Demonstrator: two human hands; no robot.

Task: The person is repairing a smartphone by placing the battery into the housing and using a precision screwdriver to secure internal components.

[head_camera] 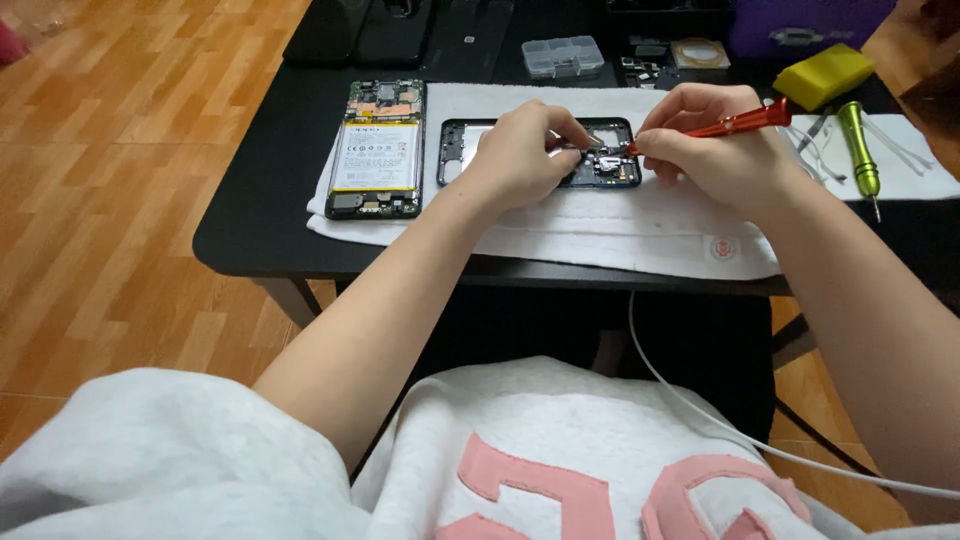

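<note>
A red screwdriver (728, 125) is gripped tight by the right hand (715, 150) — its tip is set on the phone frame (600, 160), which is pinched by the left hand (520, 155) near the desk's (250, 220) far edge.

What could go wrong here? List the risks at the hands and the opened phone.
1. The red screwdriver in the right hand is angled low into the phone frame; its tip might slip and scratch parts there.
2. The left hand pinches something small over the frame; it might drop and get lost on the white towel.
3. The opened phone with exposed battery lies near the towel's left edge; a nudge of the forearm could shift it.
</note>
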